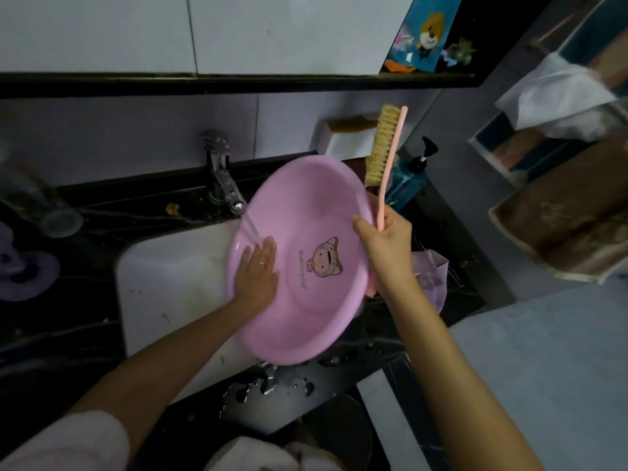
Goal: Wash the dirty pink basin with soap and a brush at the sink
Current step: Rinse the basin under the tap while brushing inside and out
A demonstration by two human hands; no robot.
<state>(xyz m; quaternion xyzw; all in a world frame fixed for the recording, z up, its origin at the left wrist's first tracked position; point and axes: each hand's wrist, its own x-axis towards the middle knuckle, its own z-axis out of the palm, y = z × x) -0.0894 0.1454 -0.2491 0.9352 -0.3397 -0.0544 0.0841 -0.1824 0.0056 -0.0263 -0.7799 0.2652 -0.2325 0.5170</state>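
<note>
Left sleeve (61,443) bunched at the elbow; left hand (256,270) flat, fingers straight, on the inner wall of the pink basin (306,321), which is tilted over the sink (163,266) beneath the tap (221,175). Right hand (387,243) grips rim and brush (384,147) in 1 hold. Judged: rinsing; scrubbing requires freeing the brush.

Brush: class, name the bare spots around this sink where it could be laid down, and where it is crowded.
Free: the sink's bare floor left of the pink basin; the dark counter left of the sink, nearer than the purple object. Crowded: right of the basin, with pump bottle, white box and cloth. The front counter is puddled.
</note>
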